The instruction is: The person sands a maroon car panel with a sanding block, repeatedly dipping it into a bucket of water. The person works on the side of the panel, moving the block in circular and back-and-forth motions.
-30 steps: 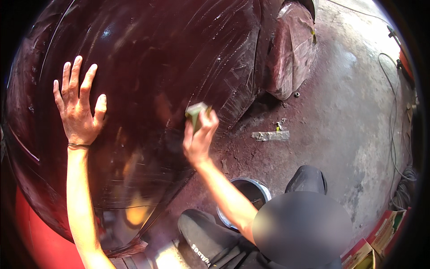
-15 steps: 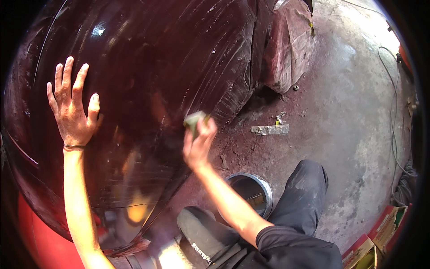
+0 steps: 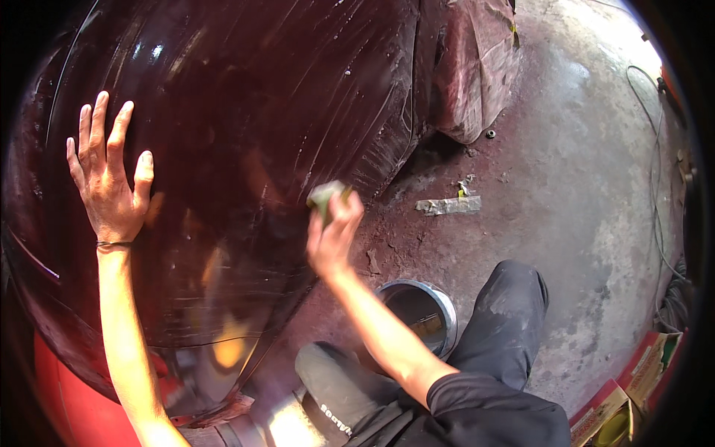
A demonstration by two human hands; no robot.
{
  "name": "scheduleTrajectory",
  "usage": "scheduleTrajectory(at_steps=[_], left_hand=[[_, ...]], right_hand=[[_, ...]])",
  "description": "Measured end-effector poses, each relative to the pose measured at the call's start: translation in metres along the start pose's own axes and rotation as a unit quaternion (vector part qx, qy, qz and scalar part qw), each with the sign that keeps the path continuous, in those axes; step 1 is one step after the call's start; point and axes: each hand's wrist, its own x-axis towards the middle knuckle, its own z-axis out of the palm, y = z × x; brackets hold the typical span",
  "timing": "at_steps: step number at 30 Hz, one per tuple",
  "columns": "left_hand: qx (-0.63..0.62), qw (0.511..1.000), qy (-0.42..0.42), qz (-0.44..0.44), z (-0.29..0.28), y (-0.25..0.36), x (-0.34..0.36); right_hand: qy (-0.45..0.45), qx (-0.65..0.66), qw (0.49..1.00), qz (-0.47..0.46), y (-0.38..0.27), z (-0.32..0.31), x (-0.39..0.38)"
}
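my right hand is the nearer one to the pale green block; its grip is clenched round it, thumb on the left, fingers on the right. the block sticks out past my fingertips, up and slightly to the left of my knuckles, roughly in line with my forearm. motion blurs it, so i can't be sure of its long axis; its pale end seems to tilt a little, higher at the right. it lies over the lower right part of the glossy dark maroon body panel, close to the edge where the floor begins. it looks to be against the panel, though the face turned to it is hidden from me.

below my right forearm, between my knees, stands a bucket, partly covered by that arm.

my left hand is well apart from the block, off to its left. it grasps nothing: the fingers are spread and point up the panel, palm towards the surface, with a thin dark band at the wrist.

farther out, a silvery strip of tape lies on the floor to the right of the block, and beyond it a creased maroon-dusted cover hangs beside the panel.
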Motion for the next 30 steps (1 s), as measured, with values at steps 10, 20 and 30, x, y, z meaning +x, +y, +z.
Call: scheduleTrajectory(at_steps=[10, 20, 30], left_hand=[[0.005, 1.0, -0.006, -0.01, -0.005, -0.003, -0.004], [-0.006, 1.0, 0.0, 0.001, 0.0, 0.004, 0.003], [0.026, 0.999, -0.028, 0.007, -0.019, -0.006, 0.001]], right_hand=[[0.12, -0.057, 0.991, 0.02, 0.052, 0.008, 0.233], [0.032, -0.027, 0.993, -0.112, 0.063, -0.018, 0.202], [0.016, -0.018, 0.986, -0.165, 0.104, -0.014, 0.213]])
